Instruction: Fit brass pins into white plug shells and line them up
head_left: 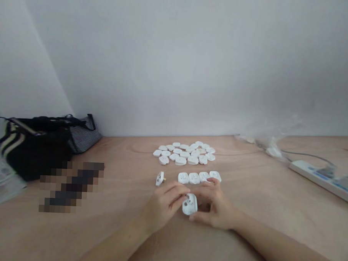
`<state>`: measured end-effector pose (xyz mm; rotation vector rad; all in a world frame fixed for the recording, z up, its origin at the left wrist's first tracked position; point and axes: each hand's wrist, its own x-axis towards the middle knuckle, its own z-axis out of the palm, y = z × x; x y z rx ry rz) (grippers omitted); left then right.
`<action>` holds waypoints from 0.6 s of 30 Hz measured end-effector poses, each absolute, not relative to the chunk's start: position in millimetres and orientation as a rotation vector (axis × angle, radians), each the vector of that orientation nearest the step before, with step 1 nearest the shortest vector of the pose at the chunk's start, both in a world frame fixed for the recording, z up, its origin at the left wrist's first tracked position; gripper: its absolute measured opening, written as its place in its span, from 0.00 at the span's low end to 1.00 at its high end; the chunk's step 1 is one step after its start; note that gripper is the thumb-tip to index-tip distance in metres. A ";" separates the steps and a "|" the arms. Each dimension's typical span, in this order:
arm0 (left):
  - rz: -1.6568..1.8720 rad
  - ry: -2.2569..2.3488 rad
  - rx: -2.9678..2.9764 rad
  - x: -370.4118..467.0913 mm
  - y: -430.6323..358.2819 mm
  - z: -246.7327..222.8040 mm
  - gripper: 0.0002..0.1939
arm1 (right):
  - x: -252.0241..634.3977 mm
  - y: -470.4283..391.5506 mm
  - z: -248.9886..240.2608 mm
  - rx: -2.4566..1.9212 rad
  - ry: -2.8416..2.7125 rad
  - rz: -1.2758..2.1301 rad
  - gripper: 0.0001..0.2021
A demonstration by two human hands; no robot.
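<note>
My right hand (213, 207) grips a white plug casing (189, 205) between thumb and fingers, its inner side with small holes and dark slots turned towards me. At the casing's upper left edge, the fingertips of my left hand (168, 199) are pinched together. Whatever they hold there is too small to make out. Just beyond my hands, several like casings (183, 178) lie in a short row. Left of that row, a white plug (160, 178) stands on its side with a brass-coloured pin pointing right.
Farther back on the wooden table (124, 220) spreads a cluster of white casings (180, 161). A black bag (40, 147) and a blurred-out dark object (73, 187) are at left. To the right are a power strip (319, 177) and clear plastic wrapping (273, 144).
</note>
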<state>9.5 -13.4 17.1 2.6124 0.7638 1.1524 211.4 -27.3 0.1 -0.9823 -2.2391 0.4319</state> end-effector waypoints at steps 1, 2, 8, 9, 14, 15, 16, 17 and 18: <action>1.164 0.767 2.607 9.7 -12.8 16.5 0.06 | 211.6 -27.4 0.2 -0.976 -2.241 0.438 0.25; 1.172 0.766 2.600 9.9 -12.2 15.8 0.06 | 211.7 -27.5 0.2 -0.968 -2.246 0.446 0.25; 1.143 0.740 2.622 7.0 -9.2 9.4 0.08 | 211.4 -28.0 0.6 -0.931 -2.246 0.484 0.25; 1.150 0.740 2.632 5.8 -9.0 9.1 0.08 | 211.4 -27.9 0.6 -0.927 -2.241 0.476 0.26; 1.119 0.773 2.624 -1.8 -6.6 15.2 0.18 | 213.5 -25.6 -0.4 -0.932 -2.227 0.395 0.28; 1.062 0.757 2.619 -2.8 -5.9 16.7 0.22 | 214.1 -24.7 -0.8 -0.931 -2.224 0.382 0.28; 1.002 0.742 2.618 -3.3 -5.2 17.8 0.26 | 214.6 -23.8 -1.3 -0.927 -2.219 0.372 0.27; 0.949 0.730 2.619 -3.5 -4.5 18.4 0.28 | 215.0 -22.9 -1.9 -0.923 -2.213 0.367 0.27; 0.909 0.723 2.620 -3.2 -3.9 18.3 0.29 | 215.3 -22.0 -2.6 -0.920 -2.205 0.365 0.26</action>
